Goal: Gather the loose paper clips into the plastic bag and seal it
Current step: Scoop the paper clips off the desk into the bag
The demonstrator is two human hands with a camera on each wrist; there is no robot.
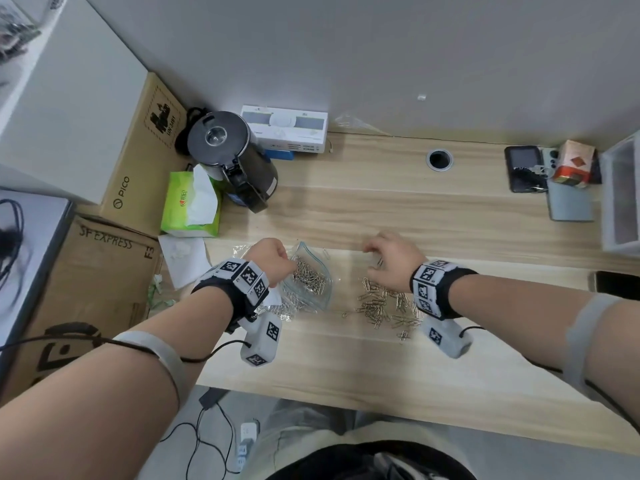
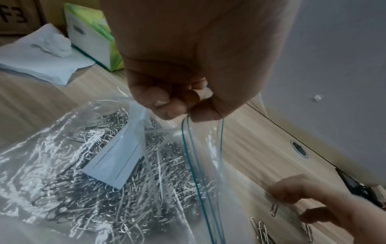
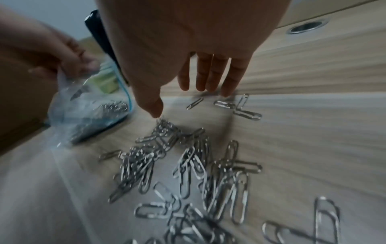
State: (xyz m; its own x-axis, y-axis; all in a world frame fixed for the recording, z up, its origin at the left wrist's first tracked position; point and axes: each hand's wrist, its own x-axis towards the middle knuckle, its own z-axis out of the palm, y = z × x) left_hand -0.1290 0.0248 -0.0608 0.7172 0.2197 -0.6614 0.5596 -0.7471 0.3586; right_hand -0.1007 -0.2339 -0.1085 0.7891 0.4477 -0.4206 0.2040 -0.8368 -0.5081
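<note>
A clear plastic bag (image 1: 308, 282) with a blue zip edge lies on the wooden desk, holding many metal paper clips and a white label (image 2: 114, 161). My left hand (image 1: 273, 258) pinches the bag's rim (image 2: 196, 115) and lifts its mouth. A pile of loose paper clips (image 1: 381, 306) is spread on the desk to the right of the bag. My right hand (image 1: 388, 258) hovers over the far side of that pile, fingers (image 3: 211, 74) straight and spread, fingertips close to a few clips (image 3: 236, 105). It holds nothing.
A black kettle (image 1: 232, 157), a green tissue box (image 1: 190, 206) and cardboard boxes (image 1: 104, 271) stand at the left. A white paper sheet (image 1: 183, 258) lies beside the bag. Phones (image 1: 523, 168) and a small carton (image 1: 575, 164) sit far right. A cable hole (image 1: 439, 159) is in the desk.
</note>
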